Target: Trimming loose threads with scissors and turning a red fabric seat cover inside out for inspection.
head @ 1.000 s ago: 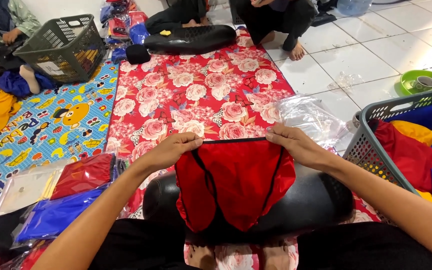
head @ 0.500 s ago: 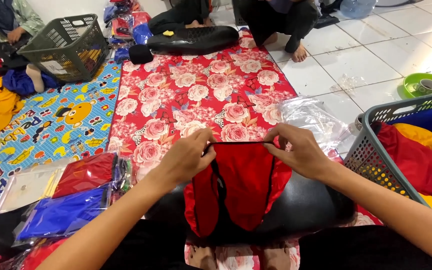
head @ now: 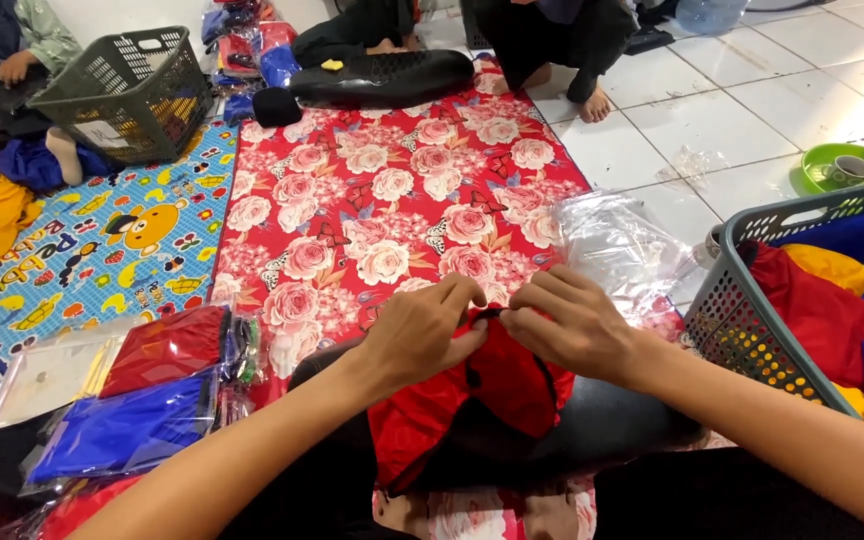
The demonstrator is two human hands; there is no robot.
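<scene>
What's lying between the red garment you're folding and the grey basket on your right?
In the head view, a crumpled clear plastic bag lies on the floral mat, between the red garment and the grey basket.

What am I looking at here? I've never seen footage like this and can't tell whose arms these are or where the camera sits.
The camera sits on a person's head and looks down, so the two bare arms reaching in from the bottom are that person's own. The left hand and right hand meet at the top edge of a red garment, pinching it over a black cushion on the lap. Ahead lies a red rose-patterned mat. To the left are bagged red and blue garments; to the right, loose clear plastic bags and a grey basket of coloured clothes. Other people sit at the far end, partly out of view.
</scene>
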